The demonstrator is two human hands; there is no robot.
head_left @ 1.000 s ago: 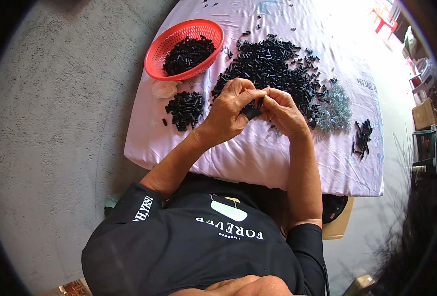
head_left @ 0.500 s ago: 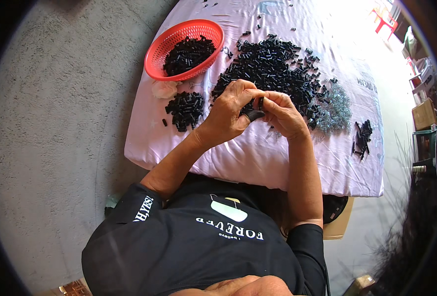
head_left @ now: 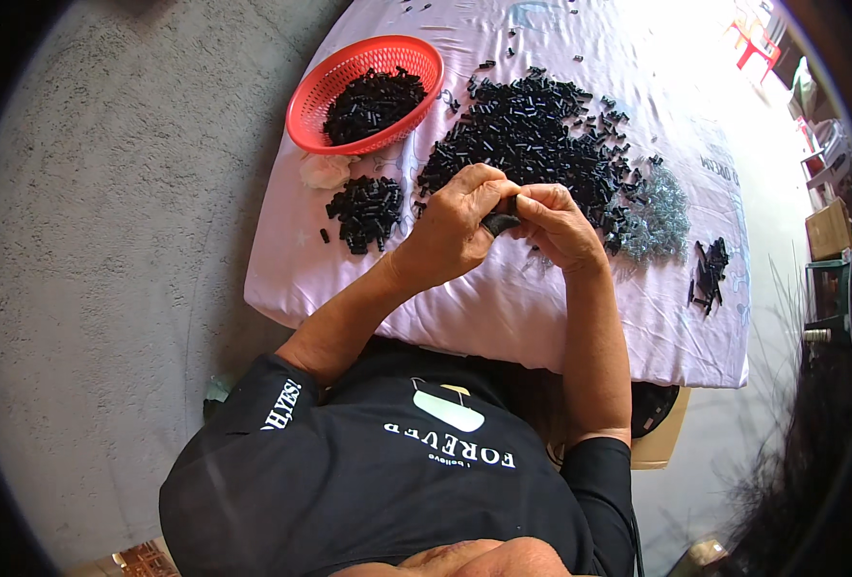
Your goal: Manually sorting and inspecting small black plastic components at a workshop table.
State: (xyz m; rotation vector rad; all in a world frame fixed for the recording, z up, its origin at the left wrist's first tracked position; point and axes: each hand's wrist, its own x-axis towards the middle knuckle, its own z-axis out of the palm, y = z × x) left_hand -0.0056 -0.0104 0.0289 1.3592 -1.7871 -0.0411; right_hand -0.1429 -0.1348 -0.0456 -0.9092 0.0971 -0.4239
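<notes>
Both hands meet over the near edge of a big heap of small black plastic pieces (head_left: 532, 125). My left hand (head_left: 450, 226) is closed, its fingertips pinching a small black plastic piece (head_left: 508, 205); a black cover (head_left: 499, 223) wraps the thumb. From the other side, the thumb and forefinger of my right hand (head_left: 562, 229) pinch the same piece, which the fingers mostly hide. A smaller pile of black pieces (head_left: 366, 213) lies left of my left hand. Right of the heap sits a tangle of small silvery, wiry pieces (head_left: 659, 216).
A red plastic basket (head_left: 308, 91), partly filled with black pieces, stands at the far left of the pink cloth-covered table (head_left: 503, 308). Beside it is a pale crumpled bit (head_left: 326, 171). Longer black parts (head_left: 708, 276) lie near the right edge. A red chair (head_left: 755, 46) stands far right.
My fingers have closed in around the small black piece, so less of it shows. The hands stay in nearly the same place; the whole view has shifted slightly.
</notes>
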